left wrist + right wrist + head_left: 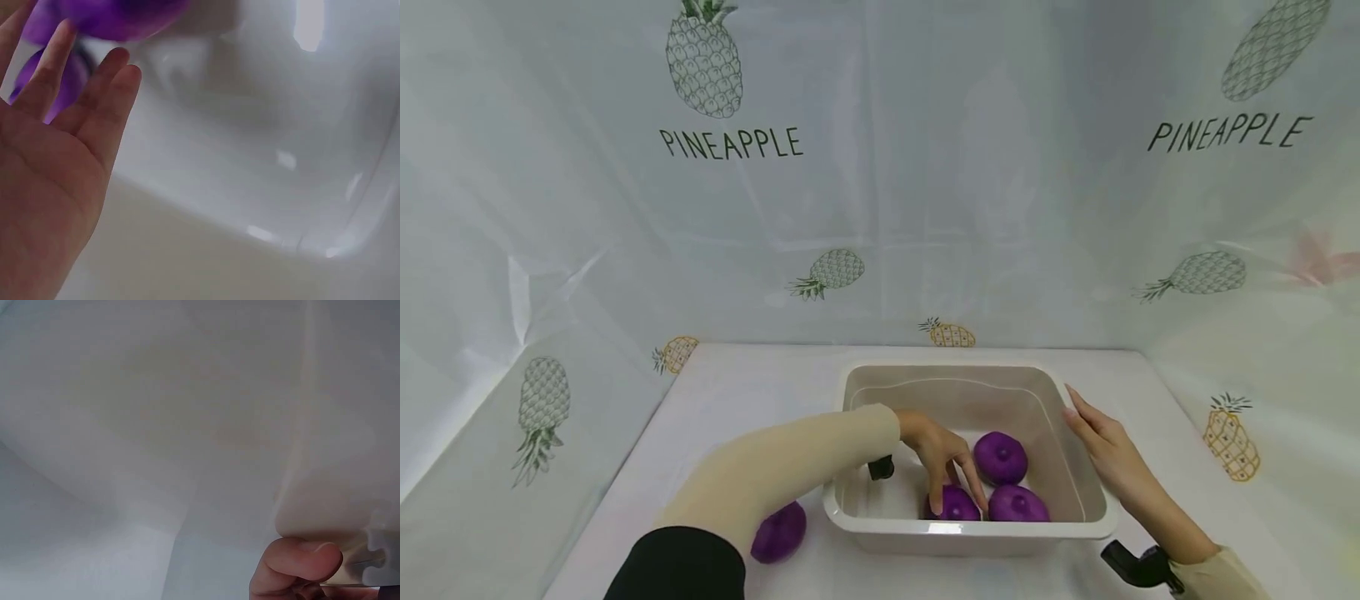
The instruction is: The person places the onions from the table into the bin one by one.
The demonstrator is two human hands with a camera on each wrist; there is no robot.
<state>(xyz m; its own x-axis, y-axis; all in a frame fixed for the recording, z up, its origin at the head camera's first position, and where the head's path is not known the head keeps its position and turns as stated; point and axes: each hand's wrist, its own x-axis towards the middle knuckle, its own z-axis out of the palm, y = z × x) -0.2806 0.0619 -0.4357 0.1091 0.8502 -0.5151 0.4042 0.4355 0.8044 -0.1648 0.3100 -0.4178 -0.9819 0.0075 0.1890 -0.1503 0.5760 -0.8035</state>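
A beige plastic bin stands on the table, holding several round purple onion-like bulbs. My left hand reaches down into it. Thumb and fingers straddle the front-left purple bulb from either side. In the left wrist view, the palm faces the camera and the fingers reach to a purple bulb at the top edge. Close by in the bin lie another bulb and one behind it. My right hand holds the bin's right rim; its thumb shows bent in the right wrist view.
One more purple bulb lies on the white table, left of the bin and partly hidden by the left sleeve. A pineapple-printed sheet hangs behind and around the table.
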